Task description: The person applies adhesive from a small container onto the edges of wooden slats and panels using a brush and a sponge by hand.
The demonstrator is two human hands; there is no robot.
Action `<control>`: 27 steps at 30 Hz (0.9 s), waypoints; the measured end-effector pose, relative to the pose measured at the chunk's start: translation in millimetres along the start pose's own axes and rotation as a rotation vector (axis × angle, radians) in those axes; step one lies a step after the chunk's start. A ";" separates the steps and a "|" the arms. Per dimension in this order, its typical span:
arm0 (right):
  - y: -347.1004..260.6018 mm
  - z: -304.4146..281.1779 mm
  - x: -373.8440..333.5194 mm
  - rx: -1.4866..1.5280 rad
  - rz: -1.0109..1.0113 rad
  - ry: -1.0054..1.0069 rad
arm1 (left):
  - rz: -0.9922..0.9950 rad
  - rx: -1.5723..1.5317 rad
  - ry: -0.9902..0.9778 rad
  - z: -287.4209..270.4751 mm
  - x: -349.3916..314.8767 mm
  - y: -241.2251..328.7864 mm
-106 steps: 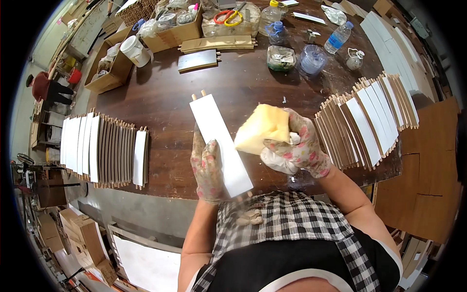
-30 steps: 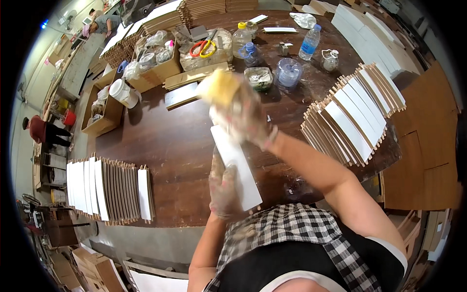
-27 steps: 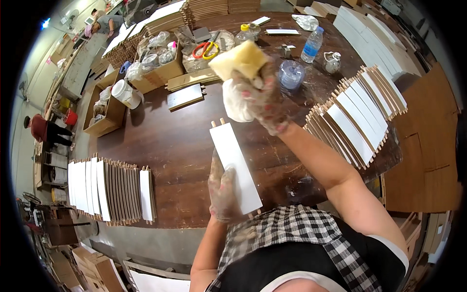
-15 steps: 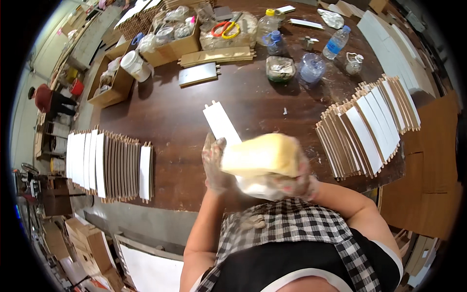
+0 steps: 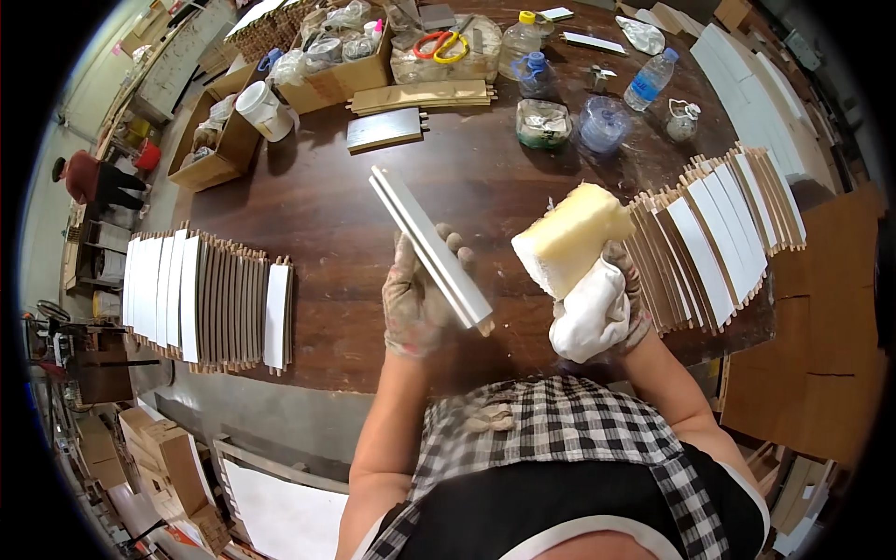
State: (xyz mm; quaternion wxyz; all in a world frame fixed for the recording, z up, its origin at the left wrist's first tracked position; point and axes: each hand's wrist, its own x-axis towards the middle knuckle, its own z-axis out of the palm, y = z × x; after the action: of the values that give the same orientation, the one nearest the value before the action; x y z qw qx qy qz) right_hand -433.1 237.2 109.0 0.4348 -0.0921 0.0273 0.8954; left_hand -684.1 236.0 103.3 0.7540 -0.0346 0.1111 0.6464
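My gloved left hand [image 5: 413,308] grips a narrow white board [image 5: 434,250] with dowel pegs at its ends. The board is tilted on its edge above the table, and its grooved long side shows. In my gloved right hand [image 5: 635,297] are a thick yellow sponge block [image 5: 577,233] and a bunched white cloth [image 5: 594,315] pressed below it. The sponge's lower left face is whitish. Board and sponge are apart from each other. Some right-hand fingers are hidden behind the cloth.
Pegged boards stand in rows at left [image 5: 210,303] and right [image 5: 714,247]. Farther back are a flat pegged board [image 5: 385,130], open cardboard boxes [image 5: 219,163], a white bucket [image 5: 265,112], scissors [image 5: 452,49], jars [image 5: 602,126] and bottles [image 5: 651,82]. Another person [image 5: 93,177] stands far left.
The sponge and cloth have moved right, away from the board. My left hand has turned the board from its white face onto its edge.
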 end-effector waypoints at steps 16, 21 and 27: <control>10.0 37.7 -4.2 -1.870 -0.610 -0.152 | 0.245 0.768 0.223 28.6 -28.8 -8.5; 8.9 49.5 1.0 -1.847 -0.590 -0.128 | 0.356 0.941 0.159 6.0 -19.7 -0.8; 8.9 38.8 -2.6 -1.630 -0.456 0.045 | 0.239 0.823 0.229 7.9 -23.8 -1.3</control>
State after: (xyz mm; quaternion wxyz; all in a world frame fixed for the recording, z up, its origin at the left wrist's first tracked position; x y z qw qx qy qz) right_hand -443.9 234.6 147.3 0.4018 -0.3979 -0.6374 0.5234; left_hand -685.1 214.3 115.9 0.6078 0.2101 0.4455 0.6229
